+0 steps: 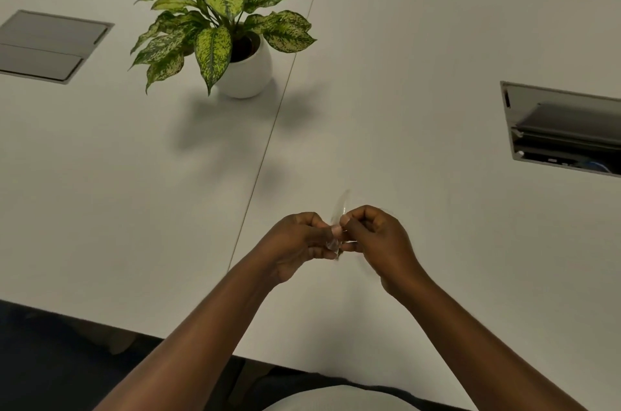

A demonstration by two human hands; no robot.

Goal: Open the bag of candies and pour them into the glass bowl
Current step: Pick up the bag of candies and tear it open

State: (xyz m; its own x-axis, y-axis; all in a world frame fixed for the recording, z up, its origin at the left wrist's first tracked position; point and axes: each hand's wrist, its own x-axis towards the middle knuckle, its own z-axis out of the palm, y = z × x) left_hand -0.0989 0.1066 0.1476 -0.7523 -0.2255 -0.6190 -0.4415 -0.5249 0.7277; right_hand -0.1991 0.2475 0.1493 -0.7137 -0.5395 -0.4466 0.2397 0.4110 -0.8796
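Clear plastic bag pinched between fingers of both hands, no writing legible

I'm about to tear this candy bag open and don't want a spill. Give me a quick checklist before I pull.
1. Both hands on the bag: ok, left hand and right hand pinch it between them.
2. Bag already open: cannot tell, clear and blurred.
3. Candies visible inside: cannot tell.
4. Glass bowl within view: not ok, none seen.
5. Potted plant clear of hands: ok, far across the table.
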